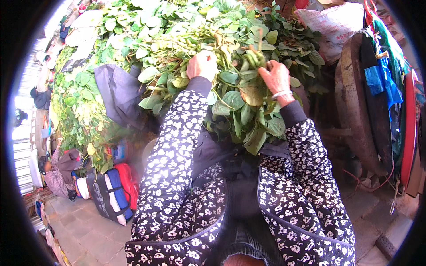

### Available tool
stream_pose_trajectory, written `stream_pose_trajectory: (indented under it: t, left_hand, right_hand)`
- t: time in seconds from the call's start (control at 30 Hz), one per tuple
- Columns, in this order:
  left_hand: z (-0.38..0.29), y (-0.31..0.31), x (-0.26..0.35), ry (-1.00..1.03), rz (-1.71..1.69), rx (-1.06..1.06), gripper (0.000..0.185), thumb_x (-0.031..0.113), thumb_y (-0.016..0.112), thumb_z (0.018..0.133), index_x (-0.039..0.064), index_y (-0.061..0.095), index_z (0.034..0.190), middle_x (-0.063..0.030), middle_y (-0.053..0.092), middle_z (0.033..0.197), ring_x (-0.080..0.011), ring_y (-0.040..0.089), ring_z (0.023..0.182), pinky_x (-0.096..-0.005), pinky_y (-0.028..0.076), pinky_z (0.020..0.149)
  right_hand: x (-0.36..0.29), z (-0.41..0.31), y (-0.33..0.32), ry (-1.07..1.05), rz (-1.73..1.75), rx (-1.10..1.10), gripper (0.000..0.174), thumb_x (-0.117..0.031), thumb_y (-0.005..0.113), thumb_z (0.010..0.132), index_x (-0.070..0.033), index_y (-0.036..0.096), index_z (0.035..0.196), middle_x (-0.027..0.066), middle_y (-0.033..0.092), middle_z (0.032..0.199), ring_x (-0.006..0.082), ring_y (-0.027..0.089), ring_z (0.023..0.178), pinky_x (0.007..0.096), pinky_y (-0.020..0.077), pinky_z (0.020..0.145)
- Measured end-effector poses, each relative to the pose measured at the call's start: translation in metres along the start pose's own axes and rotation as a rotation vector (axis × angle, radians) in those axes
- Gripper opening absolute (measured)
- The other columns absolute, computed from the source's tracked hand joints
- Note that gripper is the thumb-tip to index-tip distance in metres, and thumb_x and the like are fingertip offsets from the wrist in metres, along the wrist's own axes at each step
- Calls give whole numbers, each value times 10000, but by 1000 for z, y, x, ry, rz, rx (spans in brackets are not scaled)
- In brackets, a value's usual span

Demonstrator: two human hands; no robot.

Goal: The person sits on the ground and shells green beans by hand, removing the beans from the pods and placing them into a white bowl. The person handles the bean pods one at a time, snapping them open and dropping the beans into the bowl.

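A large heap of leafy green bean plants with pods, apparently soybean, spreads before me. Over its near part is my left hand, its fingers curled at the pods and stems; whether they grip anything is not clear. To the right, my right hand, with a bracelet at the wrist, has its fingertips against a bunch of green pods. Broad leaves and a yellowed leaf hang below that bunch towards my lap. Its thumb and fingers are partly bent, and their hold on the bunch cannot be told.
Dark cloth lies on the heap at left. A printed white sack and a large round wooden piece stand at right. Bundled bags rest on the paved floor at lower left, near another person.
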State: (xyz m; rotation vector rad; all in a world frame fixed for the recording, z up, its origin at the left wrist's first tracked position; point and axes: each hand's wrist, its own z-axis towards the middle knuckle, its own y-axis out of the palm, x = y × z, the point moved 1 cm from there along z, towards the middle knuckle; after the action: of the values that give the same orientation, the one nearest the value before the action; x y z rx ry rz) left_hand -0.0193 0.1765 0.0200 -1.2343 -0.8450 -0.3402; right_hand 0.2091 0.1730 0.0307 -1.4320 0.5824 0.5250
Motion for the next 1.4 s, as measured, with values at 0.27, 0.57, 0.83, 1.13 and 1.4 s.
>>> stream_pose_trajectory:
  t: [0.27, 0.57, 0.83, 1.13, 1.4]
  left_hand:
    - [-36, -44, -22, -135, -1177, -185, 300, -14, 470, 828, -3, 505, 1125, -126, 581, 1024, -233, 579, 1004, -299, 473, 882]
    - [-62, -145, 36, -30, -1152, -22, 187, 165, 436, 941, 59, 517, 1072, -70, 589, 915, -192, 598, 784, -280, 489, 661]
    - [-54, -115, 0, 399, -613, 70, 283, 145, 490, 894, 5, 479, 1140, -92, 569, 984, -161, 570, 860, -288, 475, 757]
    - [-169, -47, -43, -71, -570, 210, 538, 221, 609, 875, -22, 367, 1289, -182, 457, 1217, -239, 485, 1059, -341, 398, 937]
    - [-231, -3, -87, -128, -574, -354, 208, 119, 455, 948, -39, 542, 1051, -156, 609, 847, -239, 595, 794, -298, 455, 746]
  right_hand:
    - [46, -6, -26, -45, 165, 169, 283, -230, 635, 710, 30, 621, 821, 138, 617, 679, 244, 565, 588, 356, 458, 616]
    - [-9, -16, -3, -381, 4, 88, 209, -196, 623, 774, -16, 599, 877, 176, 604, 823, 293, 622, 715, 406, 495, 657]
    - [-3, -30, 44, -408, 156, -170, 401, -287, 765, 721, -10, 604, 962, 210, 588, 983, 363, 598, 914, 418, 478, 781]
    - [13, -99, -36, -110, 261, 69, 513, -290, 750, 769, 60, 539, 1079, 157, 637, 893, 246, 624, 777, 362, 493, 705]
    - [-7, -193, 53, -10, 345, -572, 641, -452, 627, 839, 81, 459, 1153, 286, 622, 959, 422, 610, 931, 444, 475, 823]
